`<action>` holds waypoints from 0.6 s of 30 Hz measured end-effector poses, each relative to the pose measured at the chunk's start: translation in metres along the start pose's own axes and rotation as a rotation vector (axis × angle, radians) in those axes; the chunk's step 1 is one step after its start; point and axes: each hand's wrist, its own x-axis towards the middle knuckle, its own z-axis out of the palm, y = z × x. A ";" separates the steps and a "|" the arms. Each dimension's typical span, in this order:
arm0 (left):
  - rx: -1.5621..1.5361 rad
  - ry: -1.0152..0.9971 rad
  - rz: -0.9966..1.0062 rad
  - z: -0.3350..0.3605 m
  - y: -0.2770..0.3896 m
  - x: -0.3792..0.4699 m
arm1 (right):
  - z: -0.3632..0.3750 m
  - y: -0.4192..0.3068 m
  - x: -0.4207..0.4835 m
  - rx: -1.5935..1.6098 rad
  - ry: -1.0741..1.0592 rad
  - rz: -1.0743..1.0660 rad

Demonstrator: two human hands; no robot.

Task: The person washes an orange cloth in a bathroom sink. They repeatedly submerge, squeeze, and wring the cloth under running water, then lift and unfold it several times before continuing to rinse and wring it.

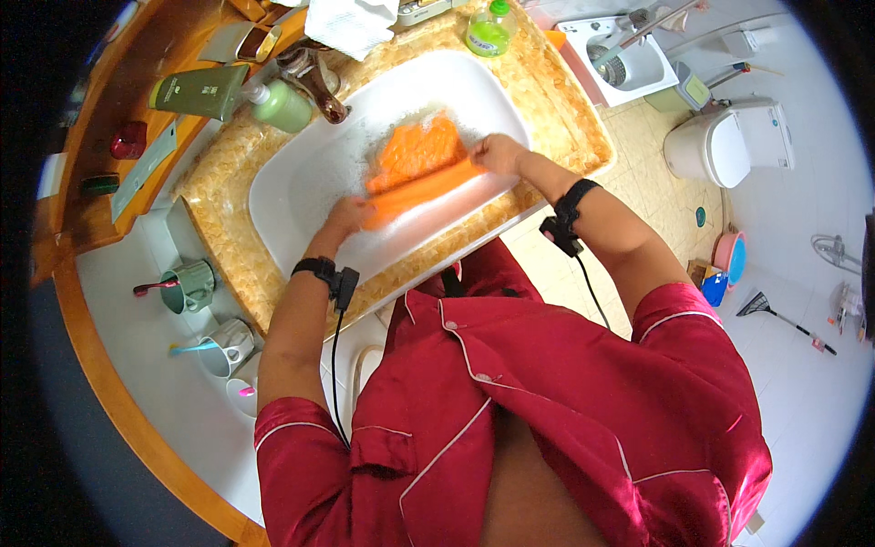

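An orange wet cloth point(420, 157) lies partly in soapy water inside the white washbasin point(287, 198). My left hand point(351, 215) grips its near left corner. At its right end, my right hand point(499, 154) pinches the same edge. Between both hands the near strip of cloth is stretched fairly straight and looks blurred. The rest of it is crumpled, with foam around its far side. My fingertips are partly hidden by the cloth and the blur.
A brown faucet point(321, 92), a green pump bottle point(280, 106) and a green soap bottle point(491, 31) stand on the patterned counter point(571, 116). Mugs with toothbrushes, including a green mug point(190, 287), hang at left. A toilet point(711, 147) and a small white sink point(639, 75) are at right.
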 end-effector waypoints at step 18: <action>-1.966 -0.149 0.134 0.046 0.063 0.074 | 0.064 -0.109 0.064 0.405 0.004 0.116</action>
